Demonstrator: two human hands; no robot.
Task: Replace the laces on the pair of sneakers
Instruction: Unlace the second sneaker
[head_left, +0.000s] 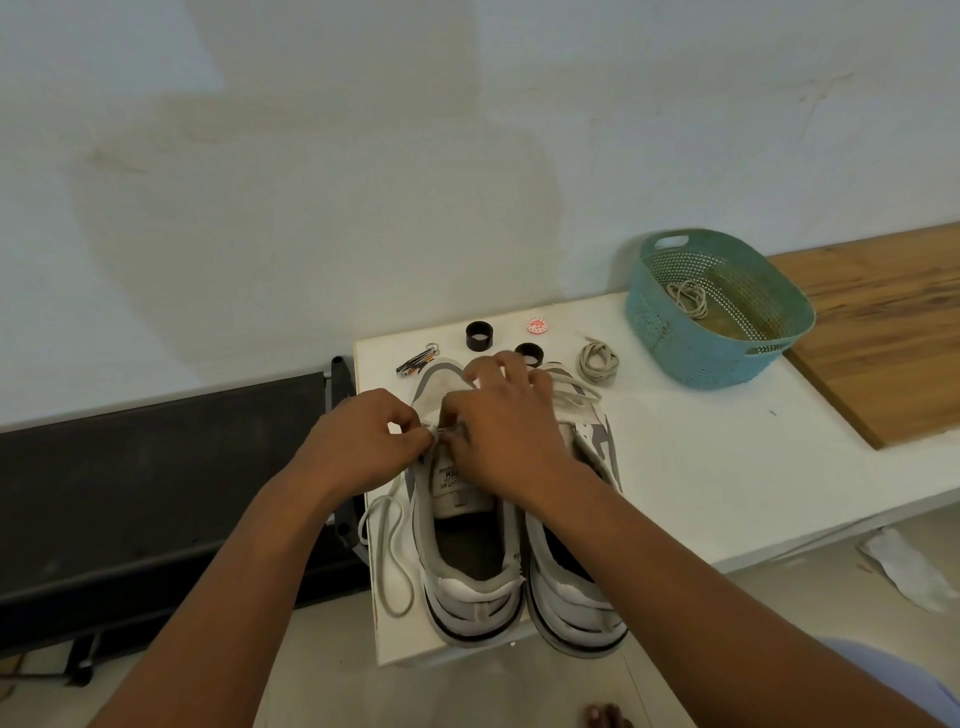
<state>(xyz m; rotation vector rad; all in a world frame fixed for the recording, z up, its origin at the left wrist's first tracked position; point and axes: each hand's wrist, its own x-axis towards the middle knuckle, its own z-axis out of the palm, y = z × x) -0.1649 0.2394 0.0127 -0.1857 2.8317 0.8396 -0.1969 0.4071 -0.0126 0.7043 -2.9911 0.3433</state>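
Lace (387, 540) on the left sneaker (467, 525) gets pinched at the eyelets by the left hand (363, 441), right hand (506, 436) curled over the same spot but can't tell what it's gripping. Slack trails back toward me, right sneaker (576, 561) sits alongside, coiled lace (598, 361) and teal basket (719, 306) further out.

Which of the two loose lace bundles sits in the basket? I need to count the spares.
The thinner, tangled lace bundle lies inside the teal basket. The other coiled lace bundle rests on the white table, left of the basket.
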